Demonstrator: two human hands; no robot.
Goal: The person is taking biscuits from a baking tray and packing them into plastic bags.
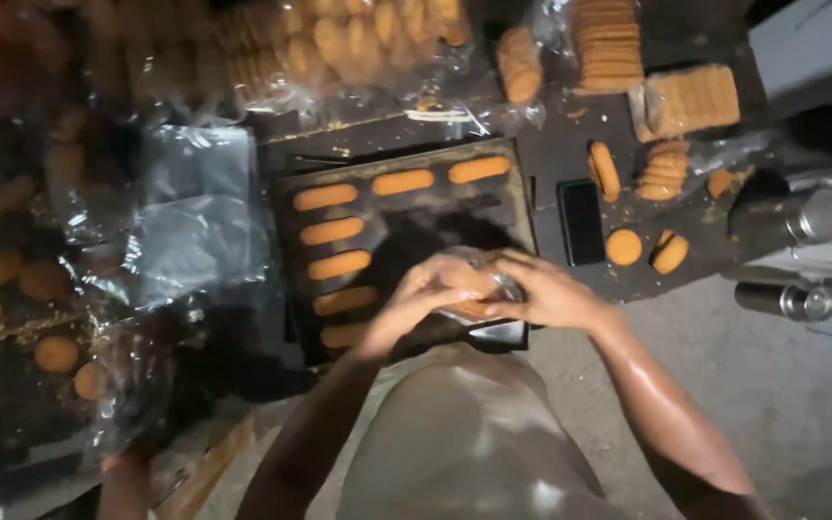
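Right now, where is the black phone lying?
In the head view, the black phone lies flat just right of the dark baking tray, with a round biscuit close on its right side.

Person, head view | left hand (416, 299): showing bare, no glove or ring visible | right hand (546, 294): showing bare likewise | forearms: showing bare and unsleeved, catching a glossy sheen | torso: wearing a pale, smooth, plain garment with no markings

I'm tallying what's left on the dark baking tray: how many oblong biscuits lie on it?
8 show on the baking tray: three along the far edge, five down the left side. The hands, holding biscuits in clear wrap, may hide more.
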